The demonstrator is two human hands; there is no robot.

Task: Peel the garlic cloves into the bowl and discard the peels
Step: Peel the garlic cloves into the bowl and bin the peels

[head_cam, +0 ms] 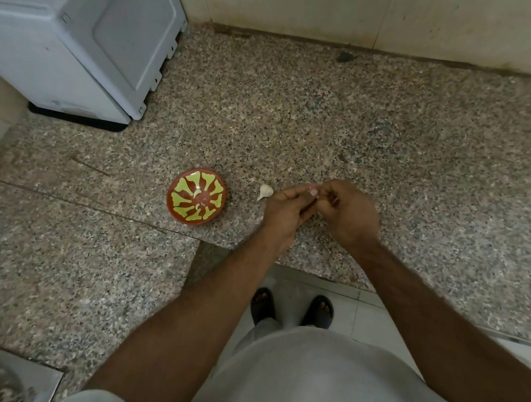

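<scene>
- Left hand (284,210) and right hand (349,213) meet above the countertop (297,123) near its front edge, fingers curled, pinching a small item between them; it cannot be identified.
- Unpeeled garlic clove (265,192) lies just left of the left hand.
- Bowl (196,196) stands further left, holding pale cloves.
- No legible writing.

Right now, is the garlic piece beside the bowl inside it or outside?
Outside. The garlic piece lies on the counter, between the bowl and the hands, touching neither.

Both hands (319,206) pinch something small, likely clove; bowl (196,200) left.
</scene>
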